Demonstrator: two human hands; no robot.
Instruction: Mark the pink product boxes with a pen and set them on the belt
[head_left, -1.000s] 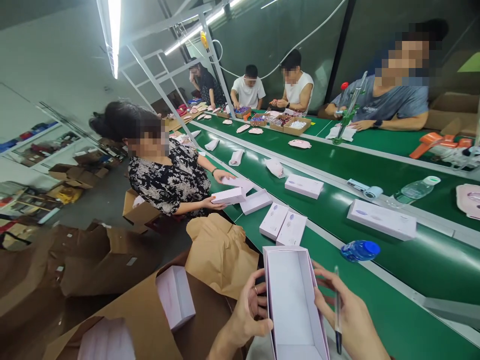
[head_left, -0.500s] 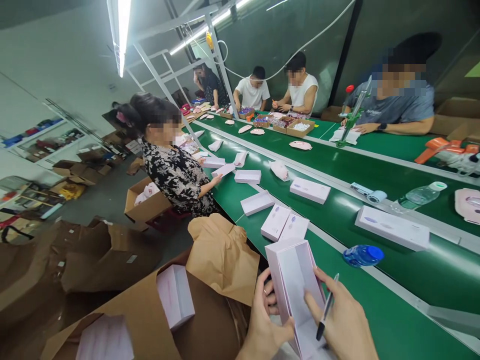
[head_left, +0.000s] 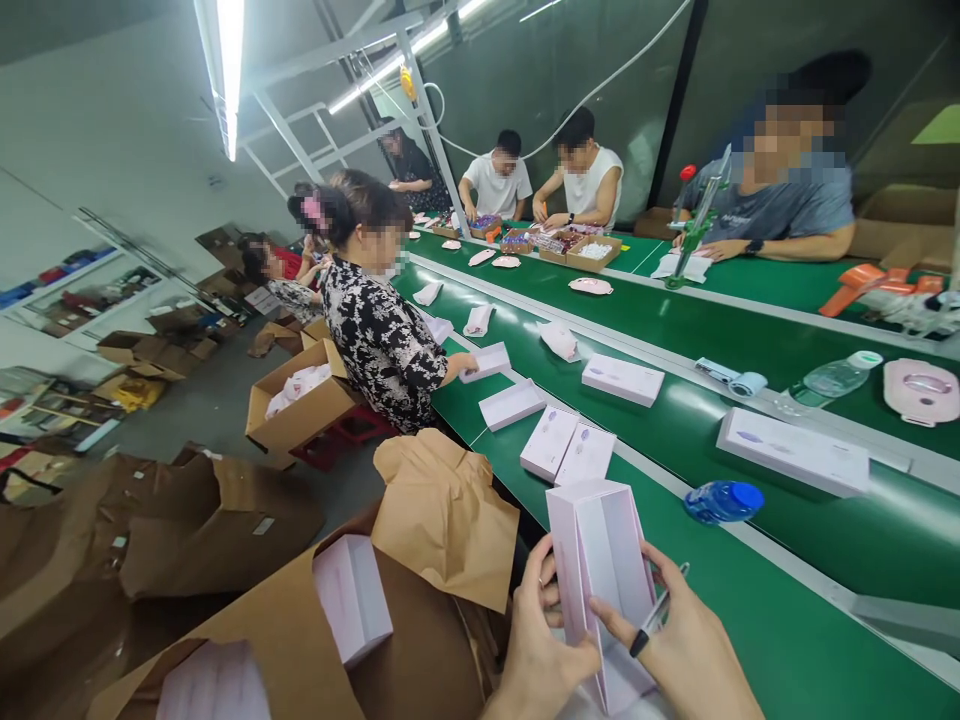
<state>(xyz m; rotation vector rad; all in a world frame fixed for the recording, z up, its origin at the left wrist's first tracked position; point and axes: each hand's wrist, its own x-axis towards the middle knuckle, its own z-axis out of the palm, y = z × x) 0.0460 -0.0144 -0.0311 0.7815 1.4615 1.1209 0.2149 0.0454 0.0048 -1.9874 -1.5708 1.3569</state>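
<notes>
Both my hands hold a pale pink open box tilted on its side at the near edge of the green table. My left hand wraps its fingers round the box's left wall. My right hand presses its fingers on the box's inner face and also holds a black pen between the fingers. Two closed white boxes lie side by side just beyond it.
A blue-capped bottle lies right of the box. More white boxes ride the green conveyor. A brown carton with pink boxes stands at my left. A person in a patterned top works ahead; other people sit across the belt.
I have turned the pink box from open side up onto its side, and my right hand moved onto its inner face. The person in the patterned top straightened up and set a box down.
</notes>
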